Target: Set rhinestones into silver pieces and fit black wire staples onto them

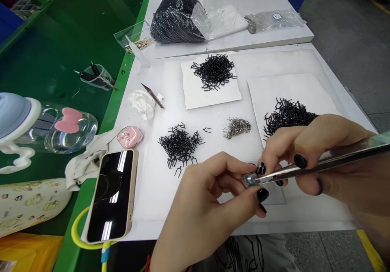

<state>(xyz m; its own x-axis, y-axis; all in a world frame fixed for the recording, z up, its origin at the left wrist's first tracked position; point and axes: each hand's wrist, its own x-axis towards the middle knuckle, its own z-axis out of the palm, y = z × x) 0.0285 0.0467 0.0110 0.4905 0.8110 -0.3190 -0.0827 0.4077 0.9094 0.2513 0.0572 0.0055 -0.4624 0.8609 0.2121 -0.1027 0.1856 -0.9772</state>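
My left hand [210, 207] is closed in a pinch, its fingertips meeting around a tiny piece that I cannot make out. A small shiny grey spot shows right at those fingertips. My right hand [323, 154] grips metal tweezers [284, 175], whose tip reaches the pinched fingertips of the left. Beyond the hands lie a pile of small black forked pieces [180, 145], a second such pile [215, 70] on white paper, and a third pile [289, 115] partly behind my right hand. A little heap of tiny metallic bits [237, 127] lies between them.
A phone [111, 194] with a yellow cord lies at the left edge near crumpled tissue [142, 103], a pink case [129, 137] and a brown pointed strip [152, 96]. At the back are a dropper bottle [138, 52] and a bag of black pieces [179, 18]. A water bottle [67, 127] lies left.
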